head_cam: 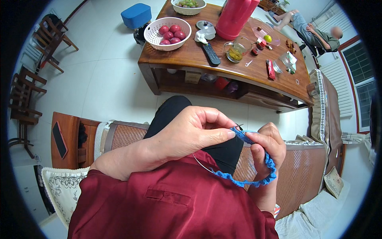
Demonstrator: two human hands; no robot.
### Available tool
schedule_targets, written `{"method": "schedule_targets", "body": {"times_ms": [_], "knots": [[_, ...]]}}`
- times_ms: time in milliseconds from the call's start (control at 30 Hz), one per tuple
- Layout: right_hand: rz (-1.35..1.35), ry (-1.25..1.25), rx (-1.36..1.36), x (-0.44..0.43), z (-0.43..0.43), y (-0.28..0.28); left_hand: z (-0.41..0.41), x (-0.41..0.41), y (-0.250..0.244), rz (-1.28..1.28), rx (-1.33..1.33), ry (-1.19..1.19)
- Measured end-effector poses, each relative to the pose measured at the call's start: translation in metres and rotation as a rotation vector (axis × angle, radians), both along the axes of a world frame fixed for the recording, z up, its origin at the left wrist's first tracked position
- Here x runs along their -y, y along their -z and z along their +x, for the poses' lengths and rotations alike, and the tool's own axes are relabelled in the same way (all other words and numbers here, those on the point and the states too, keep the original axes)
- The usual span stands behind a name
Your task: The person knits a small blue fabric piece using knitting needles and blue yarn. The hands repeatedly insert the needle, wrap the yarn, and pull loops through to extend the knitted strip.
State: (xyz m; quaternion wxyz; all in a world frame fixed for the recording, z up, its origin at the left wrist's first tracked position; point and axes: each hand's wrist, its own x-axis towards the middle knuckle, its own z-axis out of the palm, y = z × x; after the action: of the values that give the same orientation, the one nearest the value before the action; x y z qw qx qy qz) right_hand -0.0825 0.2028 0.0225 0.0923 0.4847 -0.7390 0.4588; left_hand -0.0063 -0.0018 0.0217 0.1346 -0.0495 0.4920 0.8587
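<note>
A narrow strip of blue knitting (244, 182) curves in a loop below my hands on a circular knitting needle. The needle's thin pale cable (201, 164) runs bare from the strip's end up beneath my left hand. My left hand (195, 131) pinches the work between thumb and fingers, where a dark needle tip (241, 125) sticks out. Close beside it, my right hand (270, 146) grips the blue stitches with thumb and forefinger, a strand of yarn at its fingertips. The strip passes along the right palm. My palms hide part of the needle.
Ahead stands a wooden coffee table (191, 58) bearing a basket of plums (167, 21), a red thermos jug (234, 18), a remote (211, 54) and a glass cup (237, 50). A phone (60, 139) lies on the wooden side cabinet at left. A person (317, 35) sits reclined beyond.
</note>
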Motion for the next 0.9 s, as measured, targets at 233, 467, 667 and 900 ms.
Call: {"method": "schedule_targets", "body": {"times_ms": [233,467,667,900], "knots": [[0.029,0.013,-0.134,0.003,0.003,0.001,0.000,-0.003,0.005,-0.027,-0.100,0.024],[0.191,0.260,-0.543,0.014,0.014,-0.009,0.000,-0.003,0.005,0.044,0.043,0.077],[0.178,-0.071,-0.213,0.025,-0.008,-0.016,0.001,-0.013,0.004,0.152,-0.007,0.090],[0.024,0.083,-0.335,0.002,0.002,-0.005,0.000,0.001,0.003,0.125,0.027,0.048]]}}
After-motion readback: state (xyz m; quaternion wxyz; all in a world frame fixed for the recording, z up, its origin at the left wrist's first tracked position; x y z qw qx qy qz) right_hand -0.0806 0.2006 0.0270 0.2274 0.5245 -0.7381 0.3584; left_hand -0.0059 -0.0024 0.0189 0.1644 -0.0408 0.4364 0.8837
